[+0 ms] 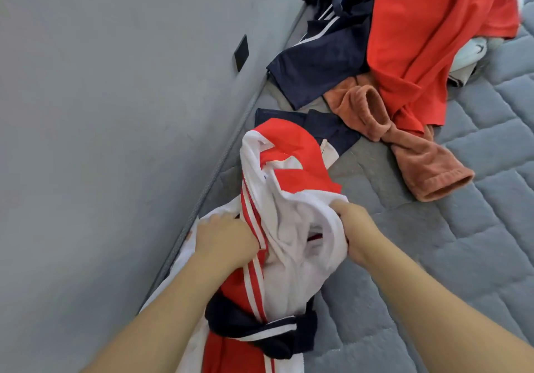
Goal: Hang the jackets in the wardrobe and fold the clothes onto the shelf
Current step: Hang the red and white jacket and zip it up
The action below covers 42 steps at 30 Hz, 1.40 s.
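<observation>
Both hands grip the red-and-white track jacket (277,228), which lies bunched at the wall-side edge of the mattress (433,257) beside the grey wall (101,141): left hand (224,241) is curled round the striped zip edge, right hand (354,228) is bunched into the white lining near the collar. Judged reason: the two grips spread the front open so the garment can be sorted out and lifted for a hanger; it is inside-out-ish, tangled, with a navy hem band twisted across its lower part. Rest of the pile is dumped loose further along the wall-side edge, none of it folded. Count: one jacket in hand; one red T-shirt (427,40); one navy garment with white stripes (320,63); one orange fleece piece (404,147), sleeve or leg cuff showing; one navy piece (326,129) partly under the jacket, possibly part of it, cannot tell; some pale cloth (468,51) under the T-shirt, count unclear. One black wall plate (241,53). No wardrobe, hanger or shelf in view.
</observation>
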### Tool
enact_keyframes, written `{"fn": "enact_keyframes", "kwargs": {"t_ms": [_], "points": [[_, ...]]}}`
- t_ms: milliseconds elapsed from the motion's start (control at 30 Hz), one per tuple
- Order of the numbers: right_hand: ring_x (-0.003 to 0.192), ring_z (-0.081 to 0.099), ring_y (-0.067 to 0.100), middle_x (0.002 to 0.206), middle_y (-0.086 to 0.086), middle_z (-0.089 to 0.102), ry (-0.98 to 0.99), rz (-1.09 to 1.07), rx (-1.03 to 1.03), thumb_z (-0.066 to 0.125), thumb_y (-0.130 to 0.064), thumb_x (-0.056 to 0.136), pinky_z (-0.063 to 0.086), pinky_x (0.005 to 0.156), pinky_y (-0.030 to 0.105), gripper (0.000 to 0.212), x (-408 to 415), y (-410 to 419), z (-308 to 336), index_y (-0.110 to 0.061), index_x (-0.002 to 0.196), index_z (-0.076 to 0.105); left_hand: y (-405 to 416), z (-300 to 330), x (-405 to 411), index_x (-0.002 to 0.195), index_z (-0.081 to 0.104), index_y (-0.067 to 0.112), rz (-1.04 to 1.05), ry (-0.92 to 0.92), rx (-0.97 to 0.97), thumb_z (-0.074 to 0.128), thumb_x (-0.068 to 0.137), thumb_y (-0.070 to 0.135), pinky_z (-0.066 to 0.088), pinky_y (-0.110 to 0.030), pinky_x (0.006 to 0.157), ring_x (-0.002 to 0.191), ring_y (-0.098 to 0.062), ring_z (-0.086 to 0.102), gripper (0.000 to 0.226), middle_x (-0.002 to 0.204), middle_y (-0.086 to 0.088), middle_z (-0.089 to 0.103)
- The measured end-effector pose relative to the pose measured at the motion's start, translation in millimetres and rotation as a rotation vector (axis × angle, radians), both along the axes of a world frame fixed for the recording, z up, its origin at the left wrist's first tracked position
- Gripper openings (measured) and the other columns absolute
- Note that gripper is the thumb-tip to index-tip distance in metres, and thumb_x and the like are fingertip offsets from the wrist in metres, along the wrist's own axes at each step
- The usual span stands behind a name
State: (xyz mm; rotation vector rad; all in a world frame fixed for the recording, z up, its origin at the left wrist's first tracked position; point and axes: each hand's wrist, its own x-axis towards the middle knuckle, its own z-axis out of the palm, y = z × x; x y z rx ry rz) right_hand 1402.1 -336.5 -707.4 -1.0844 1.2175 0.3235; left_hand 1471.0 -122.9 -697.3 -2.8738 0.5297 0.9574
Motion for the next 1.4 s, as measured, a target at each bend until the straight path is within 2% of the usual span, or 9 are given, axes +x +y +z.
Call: {"fn": "enact_keyframes", "kwargs": {"t_ms": [167, 333, 467, 667, 767, 933, 1100, 1233, 1400], "points": [[0.068, 0.055, 0.026, 0.078, 0.011, 0.063, 0.067, -0.232, -0.058, 0.055, -0.007, 0.088, 0.049, 0.063, 0.033, 0.021, -31, -38, -5, -0.006, 0.104, 0.068, -59, 9, 33, 0.114, 0.048, 0.015, 0.582, 0.142, -0.446, 0.058, 0.075, 0.061, 0.046, -0.048, 0.096, 0.112, -0.034, 0.056, 0.062, 0.118, -0.007, 0.059], [0.101, 0.066, 0.040, 0.111, 0.023, 0.069, -0.066, -0.201, 0.005, 0.059, -0.006, 0.089, 0.054, 0.091, 0.054, 0.036, -23, -41, 0, 0.002, 0.124, 0.058, -95, 3, 37, 0.107, 0.063, 0.014, 0.749, 0.350, -0.763, 0.057, 0.084, 0.012, 0.053, -0.049, 0.095, 0.106, -0.033, 0.065, 0.024, 0.111, -0.013, 0.069], [0.111, 0.063, 0.039, 0.117, 0.020, 0.069, -0.122, -0.267, 0.049, 0.055, -0.007, 0.092, 0.046, 0.099, 0.061, 0.033, -15, -33, 39, -0.010, 0.123, 0.063, -127, 53, 33, 0.113, 0.067, 0.027, 0.636, 0.438, -0.944, 0.054, 0.076, 0.027, 0.054, -0.043, 0.089, 0.101, -0.023, 0.067, 0.039, 0.103, 0.001, 0.072], [0.108, 0.065, 0.030, 0.117, 0.014, 0.069, -0.360, -0.487, -0.161, 0.053, -0.019, 0.099, 0.055, 0.089, 0.041, 0.032, -38, -76, 180, -0.009, 0.129, 0.061, -176, 196, 6, 0.113, 0.069, 0.020, 0.581, 0.538, -1.303, 0.055, 0.073, 0.012, 0.057, -0.046, 0.090, 0.100, -0.024, 0.071, 0.044, 0.104, -0.004, 0.075], [0.086, 0.065, 0.021, 0.107, 0.009, 0.069, -0.435, -0.568, -0.321, 0.057, -0.018, 0.096, 0.052, 0.063, 0.027, 0.026, -74, -96, 265, -0.012, 0.122, 0.060, -194, 283, -20, 0.118, 0.068, 0.016, 0.487, 0.432, -1.429, 0.053, 0.069, 0.004, 0.057, -0.033, 0.086, 0.101, -0.017, 0.070, 0.052, 0.105, -0.001, 0.074], [0.059, 0.054, 0.000, 0.082, -0.002, 0.060, -0.594, -0.641, -0.632, 0.052, 0.001, 0.090, 0.043, 0.052, 0.015, 0.022, -154, -109, 379, -0.020, 0.093, 0.054, -210, 391, -87, 0.115, 0.062, 0.017, 0.267, 0.075, -1.522, 0.042, 0.070, -0.010, 0.051, -0.029, 0.096, 0.107, -0.014, 0.062, 0.056, 0.115, -0.001, 0.067], [0.063, 0.045, 0.010, 0.077, -0.002, 0.053, -0.702, -0.822, -0.763, 0.041, 0.008, 0.090, 0.034, 0.050, 0.021, 0.032, -237, -123, 448, -0.023, 0.081, 0.044, -242, 467, -165, 0.122, 0.061, 0.000, 0.282, 0.083, -1.651, 0.035, 0.073, -0.020, 0.050, -0.027, 0.095, 0.108, -0.019, 0.061, 0.059, 0.115, -0.010, 0.067], [0.060, 0.053, 0.009, 0.077, -0.002, 0.057, -0.817, -1.111, -0.749, 0.040, 0.009, 0.092, 0.046, 0.057, 0.024, 0.031, -322, -141, 491, -0.020, 0.084, 0.046, -282, 528, -236, 0.111, 0.061, 0.017, 0.173, 0.188, -1.748, 0.035, 0.072, -0.019, 0.051, -0.036, 0.100, 0.108, -0.023, 0.063, 0.059, 0.106, -0.004, 0.067], [0.058, 0.049, 0.018, 0.068, 0.002, 0.055, -0.858, -1.284, -0.686, 0.048, 0.000, 0.089, 0.043, 0.056, 0.027, 0.015, -467, -156, 524, -0.014, 0.090, 0.052, -326, 556, -364, 0.096, 0.060, 0.017, 0.054, 0.430, -1.654, 0.042, 0.076, -0.017, 0.048, -0.011, 0.062, 0.071, -0.006, 0.059, 0.043, 0.074, 0.013, 0.062]]}}
